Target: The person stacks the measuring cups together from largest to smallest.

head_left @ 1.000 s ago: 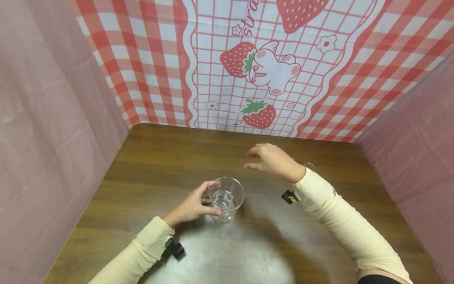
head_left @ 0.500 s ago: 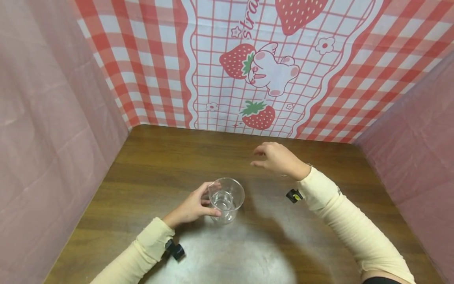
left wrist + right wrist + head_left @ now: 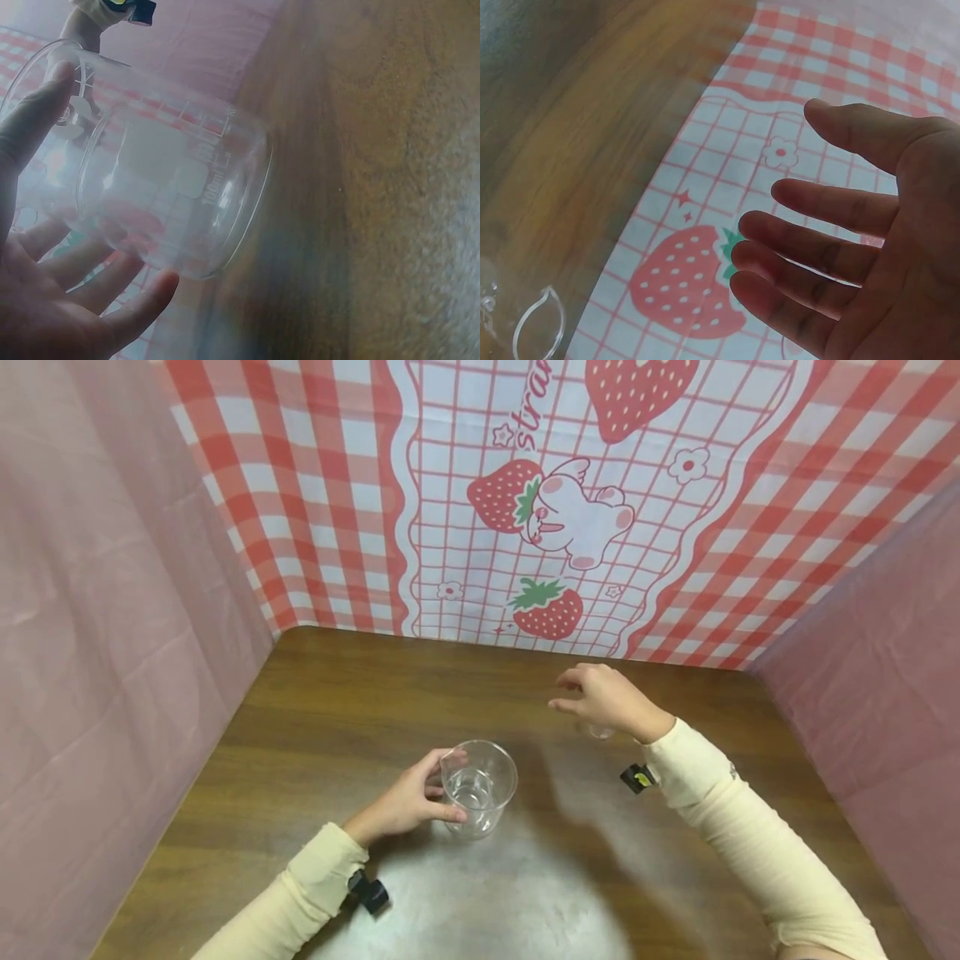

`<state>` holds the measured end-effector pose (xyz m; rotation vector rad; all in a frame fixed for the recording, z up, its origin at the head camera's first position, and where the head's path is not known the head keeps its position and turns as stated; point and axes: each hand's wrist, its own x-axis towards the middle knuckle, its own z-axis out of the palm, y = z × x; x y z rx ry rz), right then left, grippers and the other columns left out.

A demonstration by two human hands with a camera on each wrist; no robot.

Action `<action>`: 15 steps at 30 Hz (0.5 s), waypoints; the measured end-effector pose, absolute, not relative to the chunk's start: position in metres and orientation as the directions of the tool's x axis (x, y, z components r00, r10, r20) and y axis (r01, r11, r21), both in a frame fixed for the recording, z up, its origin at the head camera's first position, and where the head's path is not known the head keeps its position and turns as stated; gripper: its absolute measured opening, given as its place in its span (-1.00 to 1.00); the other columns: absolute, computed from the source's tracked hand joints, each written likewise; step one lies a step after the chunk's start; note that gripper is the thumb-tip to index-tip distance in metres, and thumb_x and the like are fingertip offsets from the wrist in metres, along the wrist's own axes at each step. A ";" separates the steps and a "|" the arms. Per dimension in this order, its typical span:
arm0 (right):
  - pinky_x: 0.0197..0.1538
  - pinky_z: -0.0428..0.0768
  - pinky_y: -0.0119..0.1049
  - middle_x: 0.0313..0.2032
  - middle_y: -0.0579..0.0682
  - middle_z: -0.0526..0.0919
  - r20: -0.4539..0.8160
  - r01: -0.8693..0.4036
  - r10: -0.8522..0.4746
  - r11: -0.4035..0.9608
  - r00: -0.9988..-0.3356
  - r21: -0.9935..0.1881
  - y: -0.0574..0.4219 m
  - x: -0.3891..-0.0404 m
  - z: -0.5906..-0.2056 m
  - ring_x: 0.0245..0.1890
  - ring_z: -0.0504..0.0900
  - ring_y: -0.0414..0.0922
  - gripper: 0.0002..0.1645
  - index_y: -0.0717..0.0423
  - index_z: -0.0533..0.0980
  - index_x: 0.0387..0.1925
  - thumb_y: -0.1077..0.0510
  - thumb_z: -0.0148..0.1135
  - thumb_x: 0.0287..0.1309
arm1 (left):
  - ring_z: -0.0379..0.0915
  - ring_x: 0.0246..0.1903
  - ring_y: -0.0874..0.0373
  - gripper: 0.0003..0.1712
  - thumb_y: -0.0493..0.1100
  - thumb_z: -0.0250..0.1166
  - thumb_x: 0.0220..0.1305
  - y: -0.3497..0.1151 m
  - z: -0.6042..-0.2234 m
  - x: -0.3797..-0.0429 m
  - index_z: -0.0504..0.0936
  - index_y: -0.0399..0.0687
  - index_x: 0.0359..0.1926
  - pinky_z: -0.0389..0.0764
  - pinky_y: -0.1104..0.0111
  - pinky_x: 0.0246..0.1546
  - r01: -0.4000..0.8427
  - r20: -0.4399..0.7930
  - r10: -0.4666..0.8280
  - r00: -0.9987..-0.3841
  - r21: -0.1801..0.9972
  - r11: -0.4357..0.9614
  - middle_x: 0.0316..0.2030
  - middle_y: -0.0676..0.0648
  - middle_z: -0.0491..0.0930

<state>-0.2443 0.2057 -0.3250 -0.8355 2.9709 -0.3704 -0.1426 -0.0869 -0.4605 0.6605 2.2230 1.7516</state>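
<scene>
A clear glass beaker [image 3: 480, 789] with white measuring marks stands on the table in the head view. My left hand [image 3: 411, 793] grips its left side, thumb at the front and fingers round the back. Inside the beaker a lower ring shows; whether it is a liquid surface or another glass, I cannot tell. In the left wrist view the beaker [image 3: 187, 176] lies between thumb and fingers. My right hand [image 3: 603, 700] hovers over the table, fingers bent loosely around nothing. Partly hidden below it is a small clear glass vessel [image 3: 601, 732], whose spouted rim [image 3: 557, 306] appears in the right wrist view.
The brown wooden table [image 3: 360, 693] ends at a red-checked cloth with strawberries [image 3: 547, 612] behind it. Pink curtains [image 3: 127, 568] hang on both sides. Each sleeve carries a black wrist camera [image 3: 369, 892].
My right hand has drawn back to the right, and the small glass vessel now shows beneath it rather than behind the wrist. The left hand keeps its grip on the beaker.
</scene>
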 end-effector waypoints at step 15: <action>-0.10 0.68 -0.01 -0.21 0.17 0.74 0.015 -0.479 -0.493 0.837 -0.870 -0.264 0.222 -0.251 -0.330 -0.19 0.69 0.05 -0.57 0.26 0.62 -0.08 0.00 0.33 0.18 | 0.30 0.29 -0.32 0.00 -0.17 0.56 -0.07 -0.087 -0.461 -0.141 0.22 -0.29 0.34 0.56 0.00 0.20 0.186 0.080 0.480 -0.874 0.966 0.177 0.35 -0.35 0.30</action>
